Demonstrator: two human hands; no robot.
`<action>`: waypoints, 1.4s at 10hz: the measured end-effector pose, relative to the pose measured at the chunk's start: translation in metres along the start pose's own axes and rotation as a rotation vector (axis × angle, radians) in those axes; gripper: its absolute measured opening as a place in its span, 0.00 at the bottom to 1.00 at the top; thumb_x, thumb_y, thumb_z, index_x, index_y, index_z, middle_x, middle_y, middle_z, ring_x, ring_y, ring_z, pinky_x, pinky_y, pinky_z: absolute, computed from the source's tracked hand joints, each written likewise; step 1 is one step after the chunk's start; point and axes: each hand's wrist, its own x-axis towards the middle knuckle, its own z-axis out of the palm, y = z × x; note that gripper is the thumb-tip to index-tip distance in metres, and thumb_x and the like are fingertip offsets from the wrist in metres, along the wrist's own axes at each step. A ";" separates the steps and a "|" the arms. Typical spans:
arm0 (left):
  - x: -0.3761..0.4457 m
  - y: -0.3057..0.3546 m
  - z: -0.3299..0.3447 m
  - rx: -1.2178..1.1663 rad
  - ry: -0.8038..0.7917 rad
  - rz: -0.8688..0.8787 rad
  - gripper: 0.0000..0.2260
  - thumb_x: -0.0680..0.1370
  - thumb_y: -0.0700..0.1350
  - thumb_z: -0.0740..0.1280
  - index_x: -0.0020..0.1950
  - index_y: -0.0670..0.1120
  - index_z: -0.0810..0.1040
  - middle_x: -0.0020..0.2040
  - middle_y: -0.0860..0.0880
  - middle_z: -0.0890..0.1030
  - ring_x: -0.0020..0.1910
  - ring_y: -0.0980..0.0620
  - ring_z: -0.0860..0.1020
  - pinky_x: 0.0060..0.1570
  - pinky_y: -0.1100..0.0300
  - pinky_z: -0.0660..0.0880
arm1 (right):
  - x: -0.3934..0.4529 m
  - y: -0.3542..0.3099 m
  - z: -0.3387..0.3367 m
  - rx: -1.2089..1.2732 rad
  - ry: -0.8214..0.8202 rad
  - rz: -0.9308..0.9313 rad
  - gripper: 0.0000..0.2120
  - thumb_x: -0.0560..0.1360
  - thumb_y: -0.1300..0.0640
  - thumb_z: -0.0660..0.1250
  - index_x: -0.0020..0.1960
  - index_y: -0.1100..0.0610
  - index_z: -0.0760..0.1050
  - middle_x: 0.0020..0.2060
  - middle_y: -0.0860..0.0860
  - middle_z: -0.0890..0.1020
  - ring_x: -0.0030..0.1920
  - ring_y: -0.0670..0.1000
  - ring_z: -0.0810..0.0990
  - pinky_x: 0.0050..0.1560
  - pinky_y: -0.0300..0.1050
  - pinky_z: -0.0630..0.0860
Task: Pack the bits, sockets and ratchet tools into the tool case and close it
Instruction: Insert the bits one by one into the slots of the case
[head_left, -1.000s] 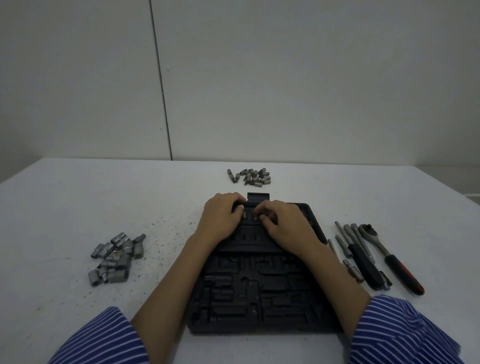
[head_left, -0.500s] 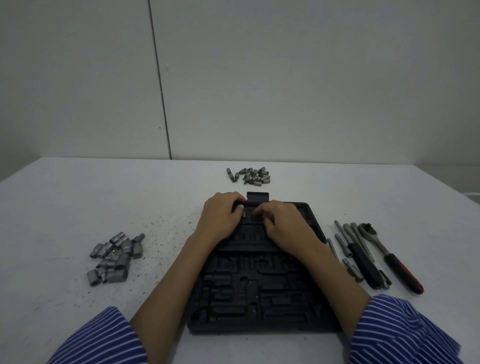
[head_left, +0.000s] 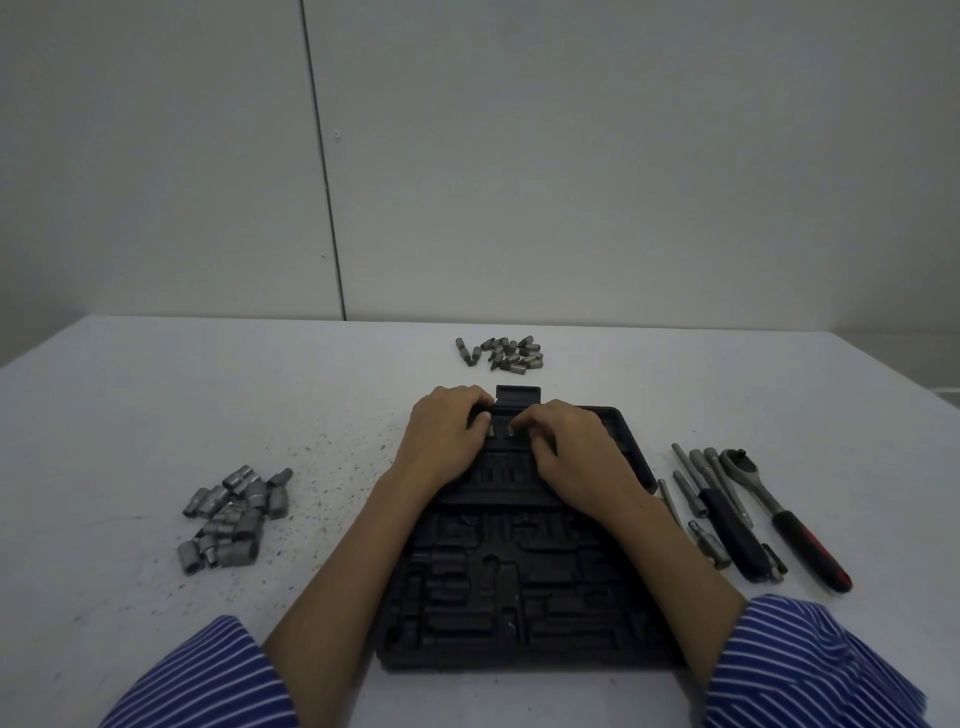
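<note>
A person in blue-striped sleeves works at the far end of an open black tool case (head_left: 519, 582) lying flat on a white table (head_left: 156, 405), its moulded slots mostly unfilled; both hands sit over the far row of small sockets in the tray, apparently seating bits there. The left hand (head_left: 448, 439) has its fingers curled over the case's far edge, likely to steady it against the push; the right hand (head_left: 569, 452) has its fingertips bunched and bent down onto the row, and seems to pinch or press a small silvery piece, though the dim light makes it hard to tell whether anything is actually held. Two pale metal ends show between the hands, suggesting a couple of bits already stand in their holes.

The rest of the kit waits sorted around the case, each kind within reach of where it belongs: the loose bits (head_left: 503, 353) in a heap just beyond the latch tab; the sockets (head_left: 234, 512) piled well to the left; the ratchet (head_left: 779, 512) with its red-and-black handle, a black-handled driver (head_left: 730, 535) and several extension bars (head_left: 696, 467) laid side by side to the right. By this showing the packing has barely begun, and closing the lid is a long way off.
</note>
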 end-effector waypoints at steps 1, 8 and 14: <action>0.000 0.000 0.000 0.004 -0.001 0.002 0.11 0.79 0.44 0.61 0.60 0.47 0.76 0.57 0.50 0.79 0.58 0.49 0.73 0.60 0.56 0.66 | -0.001 -0.001 0.000 -0.003 0.000 0.005 0.13 0.77 0.62 0.58 0.55 0.53 0.78 0.50 0.49 0.79 0.50 0.49 0.75 0.50 0.47 0.74; 0.000 0.000 0.001 0.014 0.003 0.014 0.11 0.79 0.44 0.61 0.60 0.46 0.76 0.57 0.50 0.79 0.58 0.49 0.72 0.60 0.56 0.66 | -0.001 -0.002 -0.001 -0.030 -0.034 0.018 0.15 0.78 0.61 0.58 0.59 0.51 0.78 0.52 0.50 0.78 0.54 0.50 0.74 0.52 0.45 0.73; 0.004 0.003 -0.001 0.000 -0.010 -0.019 0.11 0.78 0.43 0.62 0.58 0.46 0.77 0.56 0.50 0.80 0.57 0.48 0.73 0.59 0.54 0.67 | 0.008 -0.001 -0.011 0.014 -0.113 0.025 0.13 0.77 0.61 0.61 0.57 0.52 0.79 0.51 0.51 0.80 0.47 0.47 0.75 0.52 0.42 0.73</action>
